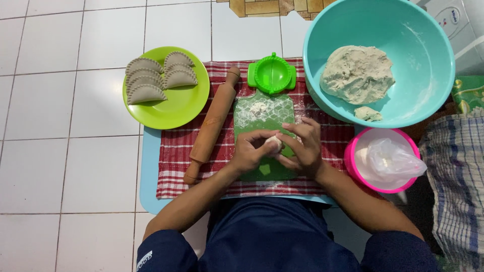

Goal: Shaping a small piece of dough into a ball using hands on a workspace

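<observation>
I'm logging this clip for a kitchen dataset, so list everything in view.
dough ball: one, pale, between both hands
green mat: one, on the checked cloth
checked cloth: one, red and white, on a light blue board
rolling pin: one, brown, left of the mat
dumpling press: one, green, above the mat
green plate: one, far left
shaped dumplings: about five, grey-beige, on the plate
teal bowl: one, upper right
dough lump: one large, pale, in the bowl
pink bowl: one, right, holding a clear bag
left hand: fingers on the ball
right hand: fingers on the ball

Rolling pin [212, 127] left, pink bowl [353, 151] right hem board [263, 118].
</observation>
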